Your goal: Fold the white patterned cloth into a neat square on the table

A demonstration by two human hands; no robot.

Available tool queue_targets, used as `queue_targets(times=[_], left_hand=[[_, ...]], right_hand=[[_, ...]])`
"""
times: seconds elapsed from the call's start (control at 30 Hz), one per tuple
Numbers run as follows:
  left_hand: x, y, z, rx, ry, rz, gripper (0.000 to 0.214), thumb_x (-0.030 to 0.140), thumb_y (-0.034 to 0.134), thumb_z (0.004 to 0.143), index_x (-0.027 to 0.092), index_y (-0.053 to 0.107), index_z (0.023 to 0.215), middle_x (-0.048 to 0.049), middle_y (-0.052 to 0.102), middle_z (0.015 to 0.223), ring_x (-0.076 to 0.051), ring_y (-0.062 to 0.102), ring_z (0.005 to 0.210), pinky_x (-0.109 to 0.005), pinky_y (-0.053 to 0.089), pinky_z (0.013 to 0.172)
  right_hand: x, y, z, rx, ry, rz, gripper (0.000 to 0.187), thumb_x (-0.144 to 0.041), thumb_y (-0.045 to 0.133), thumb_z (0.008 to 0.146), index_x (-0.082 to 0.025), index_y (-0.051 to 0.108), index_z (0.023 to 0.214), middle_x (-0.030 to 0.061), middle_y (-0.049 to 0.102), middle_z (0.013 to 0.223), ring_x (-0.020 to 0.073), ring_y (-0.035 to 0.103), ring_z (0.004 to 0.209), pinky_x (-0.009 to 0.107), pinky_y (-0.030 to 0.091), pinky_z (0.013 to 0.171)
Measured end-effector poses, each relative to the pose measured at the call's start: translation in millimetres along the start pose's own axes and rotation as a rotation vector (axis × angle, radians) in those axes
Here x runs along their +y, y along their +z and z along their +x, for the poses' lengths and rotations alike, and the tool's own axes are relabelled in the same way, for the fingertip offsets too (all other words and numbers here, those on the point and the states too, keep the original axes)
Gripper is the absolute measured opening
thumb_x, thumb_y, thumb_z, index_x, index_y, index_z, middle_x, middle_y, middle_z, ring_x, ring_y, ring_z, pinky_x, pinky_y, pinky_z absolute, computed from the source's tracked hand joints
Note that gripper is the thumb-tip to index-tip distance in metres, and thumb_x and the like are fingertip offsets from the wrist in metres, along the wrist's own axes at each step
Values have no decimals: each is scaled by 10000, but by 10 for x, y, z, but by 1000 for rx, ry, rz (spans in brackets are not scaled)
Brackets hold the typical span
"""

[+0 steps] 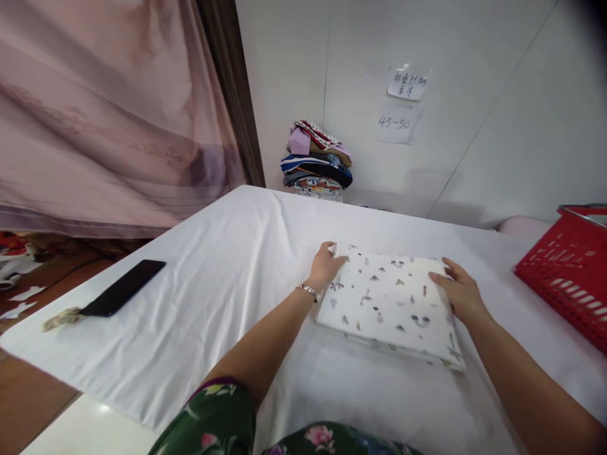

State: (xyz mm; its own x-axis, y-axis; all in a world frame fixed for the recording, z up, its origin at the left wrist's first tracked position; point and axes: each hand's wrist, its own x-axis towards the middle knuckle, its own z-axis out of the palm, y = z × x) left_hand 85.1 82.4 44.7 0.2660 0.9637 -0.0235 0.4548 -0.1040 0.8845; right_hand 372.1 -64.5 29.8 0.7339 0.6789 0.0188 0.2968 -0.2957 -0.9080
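A folded white cloth point(379, 297) with small printed figures lies on the white-covered table point(227, 278) in front of me. My left hand point(327, 265) grips its far left corner, thumb on top and fingers curled beneath the edge. At the far right corner, my right hand point(458, 287) pinches the cloth the same way, thumb above. The fingertips of both hands are partly hidden by the fabric. The cloth's near edge shows several layers and rests on the tablecloth.
A black phone point(126, 287) with a furry strap point(61, 318) lies on the table's left side. To the right stands a red basket point(566, 272). Behind the far edge is a stack of folded clothes point(317, 158). A pink curtain point(109, 114) hangs at left.
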Motion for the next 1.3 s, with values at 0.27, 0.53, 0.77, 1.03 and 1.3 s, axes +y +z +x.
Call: queue_targets(times=[0.27,0.53,0.77,1.03,1.3], left_hand=[[-201,-187,466,45,-155,45,808,386,665,689,95,277,1335,-192,467,1247,-230,506,1076,-282,399,859],[-492,-323,98,-76,-28,93,828,366,725,611,179,345,1322,-139,484,1246,-241,545,1005,-325,434,831],[-561,-431,-445,90,472,232,419,298,605,764,213,512,1163,-75,540,1166,-185,548,987,-334,466,834],[-517,-421,-696,-67,828,485,194,284,577,804,223,635,979,-54,619,992,-192,542,943,-378,421,844],[-503,-404,-671,-56,824,503,196,255,477,866,231,653,946,-43,625,946,-161,546,895,-340,418,813]], right_hand=[[-203,675,417,-144,-49,-374,781,-459,582,704,-148,313,1368,145,474,1292,292,477,1136,389,366,962],[22,372,-14,-213,-216,-636,738,-534,511,733,-176,343,1356,133,502,1271,289,568,995,387,448,828],[134,65,-506,-103,-464,-442,482,-462,492,791,-234,514,1215,78,553,1207,246,559,1016,316,504,658],[0,225,-748,-327,-943,-465,222,-313,485,851,-252,628,1009,35,654,990,220,572,960,427,442,858],[84,266,-771,-226,-962,-446,212,-255,449,870,-237,636,968,50,639,968,204,563,905,391,470,785]])
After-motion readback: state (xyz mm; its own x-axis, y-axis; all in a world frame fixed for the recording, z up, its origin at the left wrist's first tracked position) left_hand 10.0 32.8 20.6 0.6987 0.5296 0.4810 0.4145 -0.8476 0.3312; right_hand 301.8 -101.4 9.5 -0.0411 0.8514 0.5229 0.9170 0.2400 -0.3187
